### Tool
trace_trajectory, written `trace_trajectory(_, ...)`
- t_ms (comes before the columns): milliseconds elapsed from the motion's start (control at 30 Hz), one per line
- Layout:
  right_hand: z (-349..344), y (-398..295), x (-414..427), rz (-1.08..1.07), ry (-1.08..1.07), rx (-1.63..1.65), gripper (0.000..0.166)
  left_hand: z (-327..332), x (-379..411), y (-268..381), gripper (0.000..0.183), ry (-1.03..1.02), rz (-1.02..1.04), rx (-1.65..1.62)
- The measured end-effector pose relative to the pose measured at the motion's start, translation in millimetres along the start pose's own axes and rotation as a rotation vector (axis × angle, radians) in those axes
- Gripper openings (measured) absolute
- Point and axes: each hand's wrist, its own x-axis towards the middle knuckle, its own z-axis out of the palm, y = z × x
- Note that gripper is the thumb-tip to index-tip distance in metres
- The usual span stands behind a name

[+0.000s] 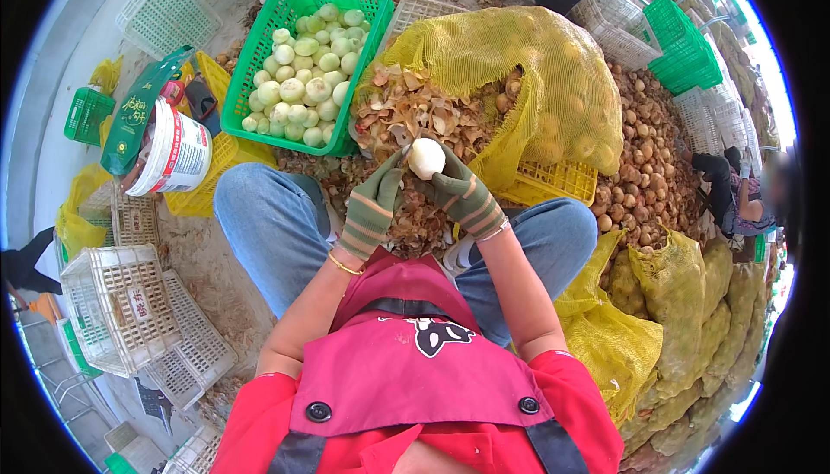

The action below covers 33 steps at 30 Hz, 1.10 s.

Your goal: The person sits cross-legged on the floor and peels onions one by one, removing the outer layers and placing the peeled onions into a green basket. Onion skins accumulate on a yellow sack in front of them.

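Observation:
A peeled white onion [426, 158] is held up between my hands, above the loose skins. My right hand [468, 196], in a green glove with orange stripes, grips it from the right side. My left hand [373, 208], gloved alike, is closed at the onion's left side around what looks like a small knife [406, 149]; most of it is hidden by the fingers. Dry onion skins [421, 114] are heaped just beyond my hands. A yellow mesh sack [564, 91] of unpeeled onions lies open toward them, resting on a yellow crate [561, 181].
A green crate [230, 111] filled with peeled onions [305, 78] stands ahead on the left. By my left knee is a white bucket [185, 150]. Loose unpeeled onions [639, 169] and full mesh sacks [674, 305] cover the right. White crates [120, 305] stand left; other people sit farther off.

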Motion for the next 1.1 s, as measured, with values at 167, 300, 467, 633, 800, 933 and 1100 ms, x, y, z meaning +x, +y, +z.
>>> trace_trajectory(167,-8.2,2.7,0.5,0.000,0.015,0.118,0.079,-1.2,-14.5,17.2,0.037,-0.053,0.402,0.425)
trace_trajectory(300,-11.1,3.2,0.2,0.007,0.074,-0.027,0.078,-11.9,-9.6,10.6,0.037,0.078,0.235,0.522)
trace_trajectory(467,-15.7,6.6,1.0,-0.048,0.109,-0.180,0.079,-25.1,6.9,-3.1,0.043,0.143,0.277,0.541)
trace_trajectory(633,-7.3,-1.9,-0.7,-0.078,0.187,-0.571,0.059,-14.5,-10.5,32.2,0.049,-0.100,0.392,0.645)
trace_trajectory(800,-0.4,-9.3,-2.7,-0.041,0.257,-0.807,0.060,-14.2,-5.4,35.2,0.046,-0.144,0.488,0.647)
trace_trajectory(933,13.6,-12.1,-5.6,-0.030,0.150,-0.584,0.067,-22.4,5.7,4.5,0.044,-0.052,0.228,0.630)
trace_trajectory(1100,10.1,-12.6,-4.5,-0.042,0.209,-0.492,0.068,-30.9,6.9,1.8,0.044,0.011,0.106,0.507)
